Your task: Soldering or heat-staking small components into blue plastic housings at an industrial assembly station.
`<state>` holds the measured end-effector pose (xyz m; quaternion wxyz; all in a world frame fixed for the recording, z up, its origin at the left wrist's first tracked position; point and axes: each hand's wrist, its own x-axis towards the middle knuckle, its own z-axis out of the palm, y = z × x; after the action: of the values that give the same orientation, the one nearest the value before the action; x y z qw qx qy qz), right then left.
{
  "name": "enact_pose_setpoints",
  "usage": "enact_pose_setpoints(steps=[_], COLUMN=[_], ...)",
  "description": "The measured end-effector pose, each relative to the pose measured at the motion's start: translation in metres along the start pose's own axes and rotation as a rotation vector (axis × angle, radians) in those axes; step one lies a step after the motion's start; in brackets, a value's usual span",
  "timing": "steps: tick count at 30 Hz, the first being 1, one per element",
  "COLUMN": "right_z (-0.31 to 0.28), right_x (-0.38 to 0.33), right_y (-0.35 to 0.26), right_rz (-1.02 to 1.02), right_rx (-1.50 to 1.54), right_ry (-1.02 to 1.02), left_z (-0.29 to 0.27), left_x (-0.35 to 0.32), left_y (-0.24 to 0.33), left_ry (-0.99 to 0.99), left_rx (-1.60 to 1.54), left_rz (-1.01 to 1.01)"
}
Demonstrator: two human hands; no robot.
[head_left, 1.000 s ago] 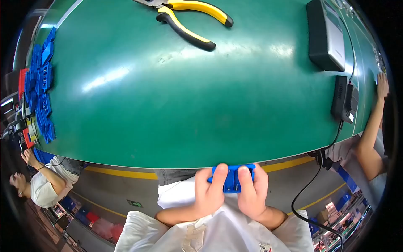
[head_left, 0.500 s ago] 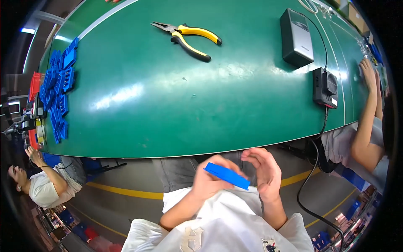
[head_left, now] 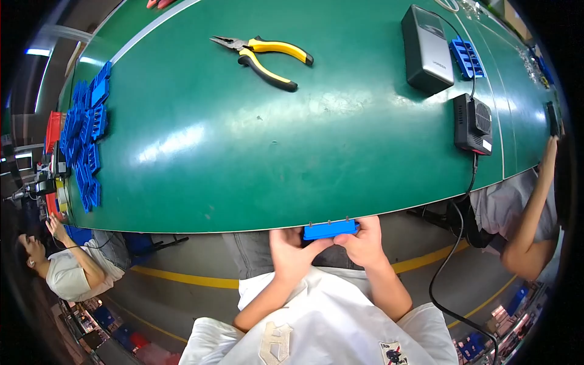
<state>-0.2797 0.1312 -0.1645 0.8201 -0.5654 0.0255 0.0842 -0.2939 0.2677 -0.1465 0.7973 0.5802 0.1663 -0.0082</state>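
Note:
A blue plastic block (head_left: 330, 230) with several small dark pins along its far side is held level at the table's near edge. My left hand (head_left: 291, 250) grips its left end, the thumb laid along the near face. My right hand (head_left: 365, 242) closes round the right end, its thumb meeting the block close to the left thumb. The fingers beneath and behind the block are mostly hidden. Farther off on the green table (head_left: 243, 170) lie pliers (head_left: 264, 58) with yellow and black handles, their jaws pointing left.
Many similar blue plastic parts (head_left: 85, 131) are heaped at the far left. On the right stand a grey-black box (head_left: 427, 52), a black corded device (head_left: 472, 125) and another blue part (head_left: 467, 59). Co-workers sit at left (head_left: 79, 267) and right (head_left: 523, 225).
My right hand has come onto the block, which was in my left hand alone. The block has turned level and moved to the table edge. A blue part now lies beside the grey-black box.

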Motion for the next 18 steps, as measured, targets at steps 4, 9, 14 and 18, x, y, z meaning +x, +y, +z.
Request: enact_pose_setpoints(steps=[4, 9, 14, 18], right_z=[0.002, -0.002, 0.003, 0.008], right_x=[0.0, 0.004, 0.003, 0.006], right_y=[0.0, 0.004, 0.018, 0.022], right_rz=[-0.102, -0.124, -0.181, -0.284], right_rx=[-0.164, -0.135, -0.056, -0.104], right_ry=[0.033, 0.009, 0.006, 0.049], left_z=[-0.023, -0.014, -0.01, -0.003], left_x=[0.002, 0.013, 0.016, 0.015], left_y=[0.001, -0.013, -0.021, -0.021], left_ry=[-0.198, -0.197, -0.187, -0.142], left_rx=[-0.14, -0.22, -0.141, -0.089], left_rz=[0.08, 0.062, 0.201, 0.226])
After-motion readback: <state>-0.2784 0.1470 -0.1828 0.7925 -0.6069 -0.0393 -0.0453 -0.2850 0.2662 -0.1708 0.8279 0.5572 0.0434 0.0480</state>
